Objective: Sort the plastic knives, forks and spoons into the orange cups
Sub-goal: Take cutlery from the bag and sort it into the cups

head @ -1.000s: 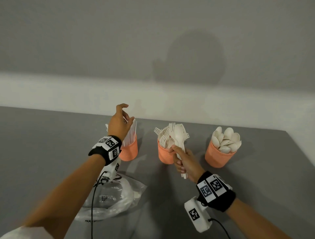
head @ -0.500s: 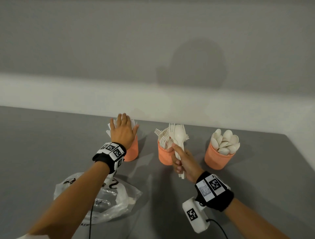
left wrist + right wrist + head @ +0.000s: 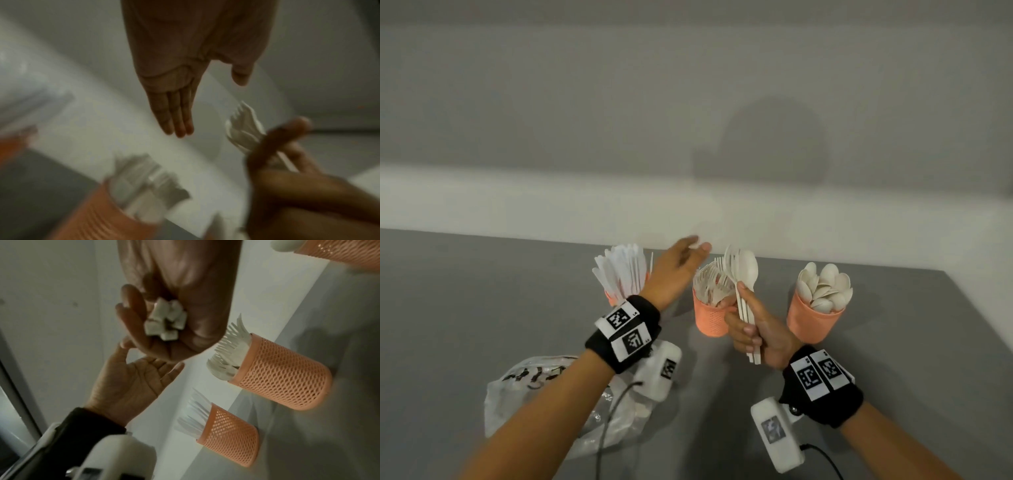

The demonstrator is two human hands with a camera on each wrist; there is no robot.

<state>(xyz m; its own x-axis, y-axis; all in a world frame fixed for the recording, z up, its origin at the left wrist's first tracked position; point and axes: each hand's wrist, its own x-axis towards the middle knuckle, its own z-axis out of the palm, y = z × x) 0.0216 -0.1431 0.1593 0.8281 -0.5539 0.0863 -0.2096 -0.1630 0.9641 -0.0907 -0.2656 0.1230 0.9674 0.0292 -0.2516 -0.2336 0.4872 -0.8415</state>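
**Right hand grips a mixed bundle beside the fork cup**

The right hand [image 3: 758, 334] has its fingers curled tightly around a bundle of white cutlery [image 3: 743, 274], spoons and forks together, held upright just in front of the middle cup [image 3: 711, 317], which is full of forks. The left hand [image 3: 675, 270] holds nothing; its fingers are straight and together, reaching above the gap between the left cup [image 3: 232, 437], which holds the knives [image 3: 621, 270], and the middle cup. The right cup [image 3: 812, 320] is full of spoons. All three orange cups stand in a row on the grey table [image 3: 465, 308]. A crumpled plastic bag [image 3: 524, 390] lies on the near left side.
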